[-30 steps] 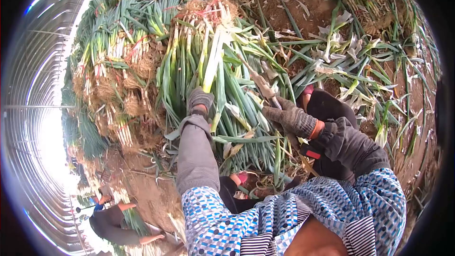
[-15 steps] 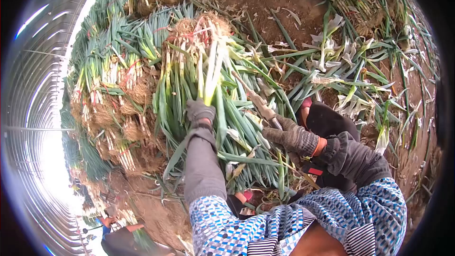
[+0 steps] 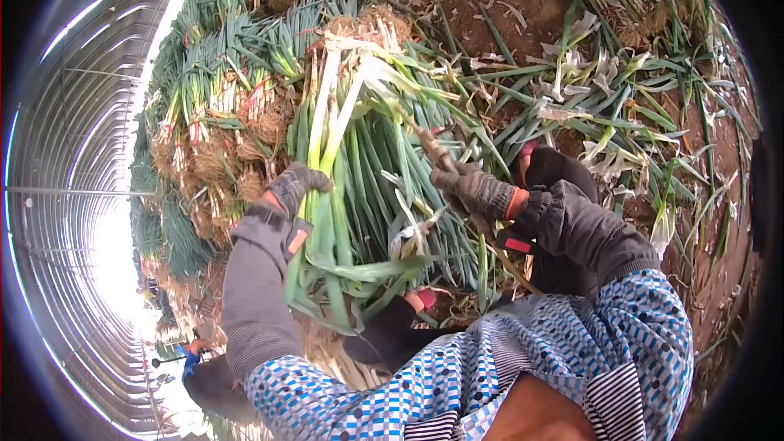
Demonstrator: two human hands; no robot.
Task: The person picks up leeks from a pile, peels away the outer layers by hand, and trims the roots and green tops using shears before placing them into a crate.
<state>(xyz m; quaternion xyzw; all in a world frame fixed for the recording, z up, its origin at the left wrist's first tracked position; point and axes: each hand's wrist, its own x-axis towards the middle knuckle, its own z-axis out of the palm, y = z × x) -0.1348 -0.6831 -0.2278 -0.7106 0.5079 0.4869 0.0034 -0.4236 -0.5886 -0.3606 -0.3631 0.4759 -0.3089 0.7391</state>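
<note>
My left hand (image 3: 299, 186), in a dark knit glove, is closed around the green part of a few long green onions (image 3: 333, 126). Their white ends point away from me, and their leaves hang down past my wrist. My right hand (image 3: 478, 189), also gloved, is wrapped round a slim, brownish wand-like tool (image 3: 430, 145). Its tip points at the white stalks, where a pale strip of skin (image 3: 380, 73) is blurred. Beneath both hands lies a heap of green onions (image 3: 371, 188), roots at the far end.
Tied onion bundles (image 3: 245, 102) with roots are stacked on the left, and another bundle (image 3: 633, 0) lies at the upper right. Stripped leaves (image 3: 604, 122) litter the soil (image 3: 482, 8) on the right. Another person (image 3: 214, 384) is at the lower left.
My left hand has moved left and slightly nearer me, bringing the onions with it. My right hand and the tool have shifted a little up and left. The view has tilted slightly.
</note>
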